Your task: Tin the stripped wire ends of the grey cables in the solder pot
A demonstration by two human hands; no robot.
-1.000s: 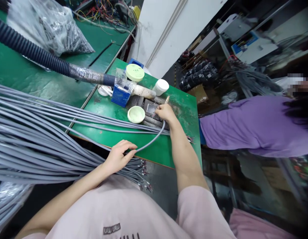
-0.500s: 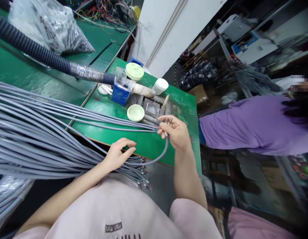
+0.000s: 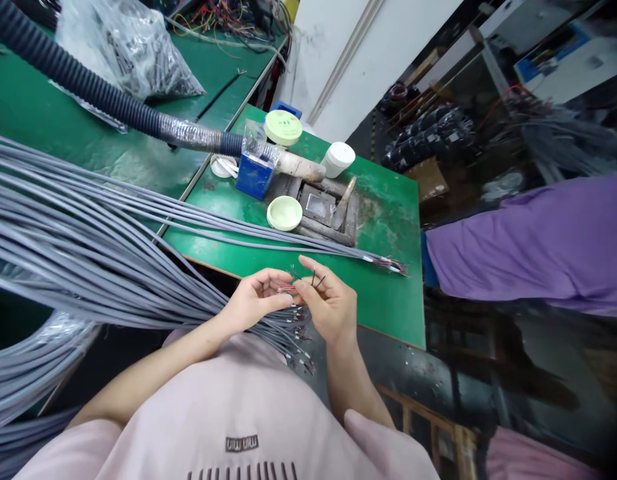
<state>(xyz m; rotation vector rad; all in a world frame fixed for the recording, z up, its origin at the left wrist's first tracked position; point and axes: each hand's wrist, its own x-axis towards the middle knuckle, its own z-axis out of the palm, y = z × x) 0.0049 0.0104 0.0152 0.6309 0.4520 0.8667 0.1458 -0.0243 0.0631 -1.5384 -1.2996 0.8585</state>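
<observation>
Over the bench's front edge, my two hands meet at the stripped end of a grey cable. Thin red, white and dark wires [image 3: 287, 289] show between them. My left hand [image 3: 256, 300] is closed round the wires from the left, its thumb below and its fingers curled above. My right hand [image 3: 331, 303] pinches the wires between thumb and fingers, and several dark strands stick up past its fingertips. The cable's sheath is hidden at my left hand. Beneath my hands, a thick bundle of grey cables [image 3: 113, 267] ends in loose wire tips.
Several grey cables lie across the green bench [image 3: 383, 300], ends near its right side. Behind them are a solder pot [image 3: 319, 205], a pale-green tub [image 3: 284, 213], a white tub [image 3: 338, 159] and a black hose [image 3: 113, 110]. A person in purple [image 3: 528, 247] is at the right.
My right hand has come down and left from beside the solder pot to meet my left hand. My left hand has closed from open. Several cable ends now lie released on the bench.
</observation>
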